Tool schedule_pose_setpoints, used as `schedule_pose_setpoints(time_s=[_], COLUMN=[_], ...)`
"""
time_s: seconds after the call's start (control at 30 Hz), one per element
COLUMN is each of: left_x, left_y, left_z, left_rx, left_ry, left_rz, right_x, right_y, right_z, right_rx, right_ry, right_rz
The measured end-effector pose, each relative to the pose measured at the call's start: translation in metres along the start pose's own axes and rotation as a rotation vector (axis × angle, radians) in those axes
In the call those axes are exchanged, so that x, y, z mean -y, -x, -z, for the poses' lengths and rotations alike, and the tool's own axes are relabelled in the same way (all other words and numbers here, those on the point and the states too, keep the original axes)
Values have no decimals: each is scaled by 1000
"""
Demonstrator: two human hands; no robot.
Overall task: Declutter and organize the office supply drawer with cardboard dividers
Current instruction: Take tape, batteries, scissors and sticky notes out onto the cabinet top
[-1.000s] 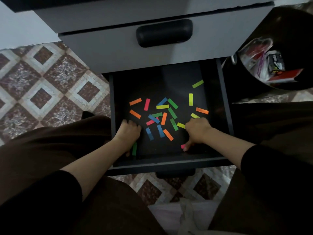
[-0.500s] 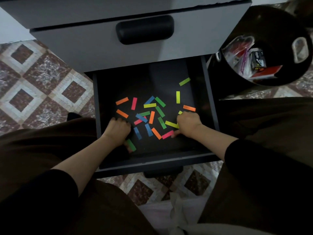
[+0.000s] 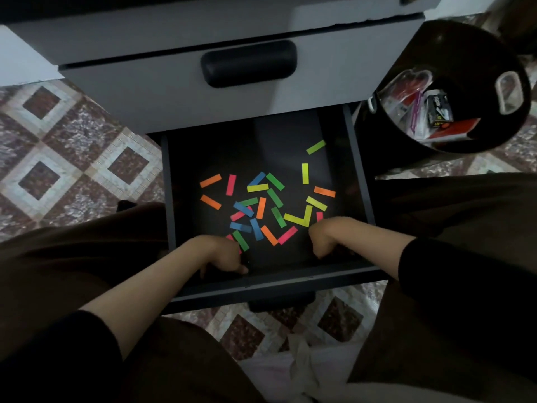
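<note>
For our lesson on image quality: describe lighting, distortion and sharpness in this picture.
Head view: dim, drawer interior nearly black, only the neon paper strips stand out; wide-angle distortion bends the cabinet front; left hand and right hand shadowed and soft, grip unreadable.

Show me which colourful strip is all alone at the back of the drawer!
The lime-green strip, lying tilted near the back right corner of the drawer. The other strips lie closer to the front, most of them in a jumble.
</note>
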State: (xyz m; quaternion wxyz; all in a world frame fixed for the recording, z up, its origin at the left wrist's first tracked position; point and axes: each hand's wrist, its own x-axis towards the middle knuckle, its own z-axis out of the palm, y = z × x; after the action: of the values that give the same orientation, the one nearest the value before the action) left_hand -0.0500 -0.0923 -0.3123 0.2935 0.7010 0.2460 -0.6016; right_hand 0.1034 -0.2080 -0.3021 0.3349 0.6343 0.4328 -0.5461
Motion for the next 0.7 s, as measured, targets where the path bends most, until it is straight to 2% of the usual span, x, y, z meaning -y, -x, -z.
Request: schedule_pose_setpoints(time_s=[0.1, 0.2, 0.3, 0.37, 0.4, 0.47, 0.53, 0.6, 0.7], left_x=[-2, -1, 1, 6, 9, 17, 23, 27, 25], left_y=[-1, -6, -8, -3, -2, 0, 2, 1, -3], left_z=[-2, -2, 3, 11, 16, 26, 31, 31, 25], left_rx=[-39, -111, -90, -118, -197, -472, -694, -732, -684], left_ry=[-90, -57, 140, 247, 240, 95, -54, -105, -181], left_rz=[-40, -144, -268, -292, -290, -249, -194, -172, -207], right_x=[4, 11, 13, 13, 12, 13, 13, 12, 11], right_y=[1, -6, -13, -14, -15, -15, -16, -20, -23], right_z=[1, -1, -1, 1, 3, 5, 6, 4, 0], right_rx=[-57, -86, -103, -224, -343, -559, -643, -659, -649], right_ry=[-108, -205, -357, -400, -356, -207, -107, -60, -81], right_rz=[41, 112, 160, 170, 170, 175, 188, 189, 166])
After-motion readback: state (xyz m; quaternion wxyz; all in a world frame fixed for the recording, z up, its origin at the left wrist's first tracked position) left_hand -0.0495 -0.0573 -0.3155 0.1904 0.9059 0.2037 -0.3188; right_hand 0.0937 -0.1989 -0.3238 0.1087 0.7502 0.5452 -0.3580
